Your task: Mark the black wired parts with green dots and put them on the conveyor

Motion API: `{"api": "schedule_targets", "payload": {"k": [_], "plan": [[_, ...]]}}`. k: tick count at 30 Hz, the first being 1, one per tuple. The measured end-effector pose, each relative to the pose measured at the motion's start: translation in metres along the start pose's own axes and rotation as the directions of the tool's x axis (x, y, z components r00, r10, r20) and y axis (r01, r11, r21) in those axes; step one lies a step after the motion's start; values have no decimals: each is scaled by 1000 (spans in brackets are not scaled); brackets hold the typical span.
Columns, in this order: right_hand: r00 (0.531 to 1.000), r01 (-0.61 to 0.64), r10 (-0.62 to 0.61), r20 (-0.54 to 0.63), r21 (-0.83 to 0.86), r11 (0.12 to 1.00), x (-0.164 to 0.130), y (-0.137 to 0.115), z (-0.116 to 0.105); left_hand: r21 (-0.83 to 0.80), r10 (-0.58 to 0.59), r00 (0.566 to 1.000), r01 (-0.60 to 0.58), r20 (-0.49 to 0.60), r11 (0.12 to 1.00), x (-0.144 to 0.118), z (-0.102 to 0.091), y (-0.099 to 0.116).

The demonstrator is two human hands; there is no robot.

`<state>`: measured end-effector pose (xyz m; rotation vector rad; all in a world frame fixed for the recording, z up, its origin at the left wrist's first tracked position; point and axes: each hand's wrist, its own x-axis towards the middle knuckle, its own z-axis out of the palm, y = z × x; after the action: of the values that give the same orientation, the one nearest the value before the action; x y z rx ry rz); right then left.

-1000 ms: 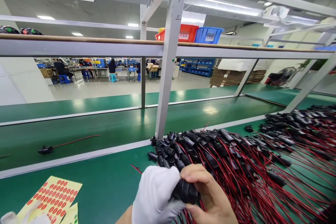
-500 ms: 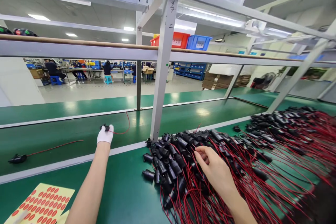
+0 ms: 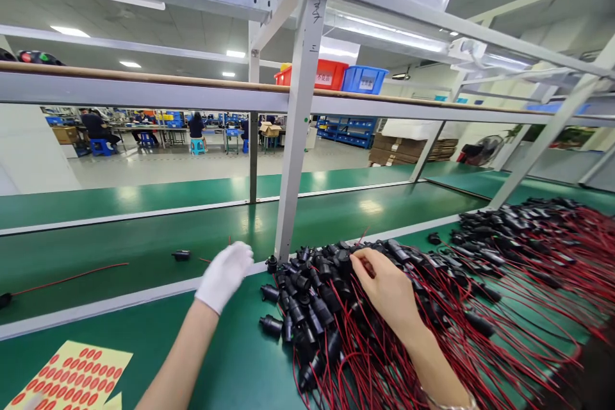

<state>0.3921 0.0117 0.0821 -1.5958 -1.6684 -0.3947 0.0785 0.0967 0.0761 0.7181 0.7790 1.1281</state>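
While our gloved left hand (image 3: 223,274) hovers loosely open and empty over the green table (image 3: 206,359), our bare right hand (image 3: 384,285) pinches a black connector (image 3: 344,259) at the pile of red-wired connectors (image 3: 432,307).

The left hand (image 3: 225,274), in a white glove, reaches toward 12 o'clock with the forearm stretched out and fingers loosely curled. At its 3 o'clock, the bare right hand (image 3: 384,285) pinches thumb and forefinger together.
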Motion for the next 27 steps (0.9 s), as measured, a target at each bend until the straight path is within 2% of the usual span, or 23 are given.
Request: {"api": "schedule_targets", "payload": {"k": [2,4,5,7,9,12,15,17,19,21,23,25,27], "plan": [[998,68,-67,-5,60,996,0,-22,-9,-48,-168,977,176,128,983,-23,31,-28],[992,129,-129,-12,111,985,-6,-46,-18,-64,-314,912,341,265,938,-48,55,-53],[987,162,-160,-21,133,978,-11,-58,-22,-99,-361,865,417,349,904,-58,63,-62],[967,254,-248,-55,177,951,-23,-79,-28,-200,-359,791,506,496,839,-74,73,-72],[933,359,-346,-98,209,910,-37,-94,-31,-309,-273,775,510,569,803,-82,76,-73],[897,442,-423,-127,231,867,-55,-106,-33,-372,-186,803,450,566,812,-86,74,-65],[892,452,-436,-121,256,854,-65,-109,-31,-302,-179,824,386,538,871,-90,72,-56],[895,445,-434,-103,283,850,-68,-109,-29,-202,-120,863,247,490,948,-95,72,-47],[911,405,-407,-66,327,854,-69,-107,-27,-43,-25,889,50,457,998,-102,72,-36],[929,350,-369,-21,368,861,-68,-105,-25,128,27,899,-92,437,988,-110,73,-27],[938,318,-347,6,387,866,-67,-101,-25,263,43,918,-158,394,952,-116,74,-23],[944,301,-329,5,386,872,-65,-97,-27,352,106,935,-230,338,908,-119,74,-26],[960,268,-279,-29,382,884,-63,-94,-32,410,194,924,-325,328,852,-119,73,-33]]}}
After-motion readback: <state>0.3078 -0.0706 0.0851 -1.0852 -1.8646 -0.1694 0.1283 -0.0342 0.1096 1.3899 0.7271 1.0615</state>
